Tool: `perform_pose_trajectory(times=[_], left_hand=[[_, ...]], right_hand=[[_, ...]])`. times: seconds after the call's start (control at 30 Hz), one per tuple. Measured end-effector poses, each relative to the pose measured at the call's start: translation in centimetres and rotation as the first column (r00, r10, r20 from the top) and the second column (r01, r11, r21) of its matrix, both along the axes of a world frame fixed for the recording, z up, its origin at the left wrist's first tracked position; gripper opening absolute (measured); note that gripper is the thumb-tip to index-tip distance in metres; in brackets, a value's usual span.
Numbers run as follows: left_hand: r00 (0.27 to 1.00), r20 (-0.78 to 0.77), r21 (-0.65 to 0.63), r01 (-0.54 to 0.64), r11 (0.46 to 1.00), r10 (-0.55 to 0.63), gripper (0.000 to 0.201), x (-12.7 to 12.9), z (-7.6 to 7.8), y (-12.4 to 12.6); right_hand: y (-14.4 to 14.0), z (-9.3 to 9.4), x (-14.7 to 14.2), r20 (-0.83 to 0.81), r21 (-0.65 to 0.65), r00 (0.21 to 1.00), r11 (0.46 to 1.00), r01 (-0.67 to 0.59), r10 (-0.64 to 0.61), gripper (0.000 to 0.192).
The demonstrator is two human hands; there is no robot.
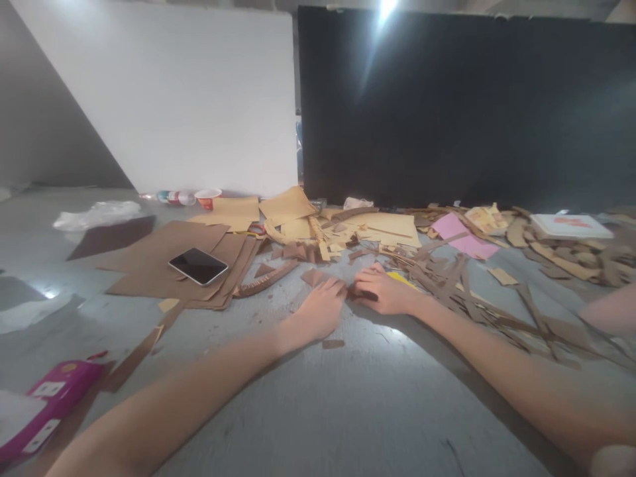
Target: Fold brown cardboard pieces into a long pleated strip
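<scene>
Over the middle of the grey table, my left hand (322,309) and my right hand (380,290) nearly meet. My left hand has its fingers closed at a piece of brown cardboard (311,276) that sticks out beyond the knuckles. Curled fingers of my right hand are closed on a small dark brown cardboard strip (365,294), partly hidden by the hand. Something yellow (401,279) lies just behind my right wrist; its kind is unclear. A small cardboard scrap (332,344) rests in front of my left hand.
Left of the hands, a phone (197,266) lies on stacked brown cardboard sheets (149,285). A magenta case (54,404) sits front left. Cardboard strips (467,291), pink paper (464,236) and a white box (571,226) spread rightward. Another person's arm (611,310) enters right.
</scene>
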State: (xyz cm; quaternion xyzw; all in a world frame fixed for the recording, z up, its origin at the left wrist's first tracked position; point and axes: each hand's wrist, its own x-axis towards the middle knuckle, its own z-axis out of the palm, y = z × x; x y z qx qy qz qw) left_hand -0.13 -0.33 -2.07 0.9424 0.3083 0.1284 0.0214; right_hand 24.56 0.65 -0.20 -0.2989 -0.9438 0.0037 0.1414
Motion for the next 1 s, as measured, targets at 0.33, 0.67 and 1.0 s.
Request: perform_pose_trajectory(times=[0.33, 0.67, 1.0], left_hand=[[0.988, 0.153, -0.076, 0.033, 0.997, -0.021, 0.049, -0.2, -1.0, 0.9], [0.849, 0.484, -0.316, -0.055, 0.947, 0.21, 0.02, -0.3, -0.2, 1.2], [0.846, 0.479, -0.481, 0.032, 0.876, 0.232, 0.041, -0.6, 0.1, 1.7]], right_hand=[[0.3, -1.2, 0.1, 0.167, 0.331, 0.985, 0.938, -0.103, 0.049, 0.033], [-0.5, -2.1, -2.3, -0.491, -0.225, 0.824, 0.955, 0.191, -0.281, 0.026], [-1.4, -1.9, -2.8, -0.552, -0.579, 0.693, 0.811, 0.081, -0.463, 0.031]])
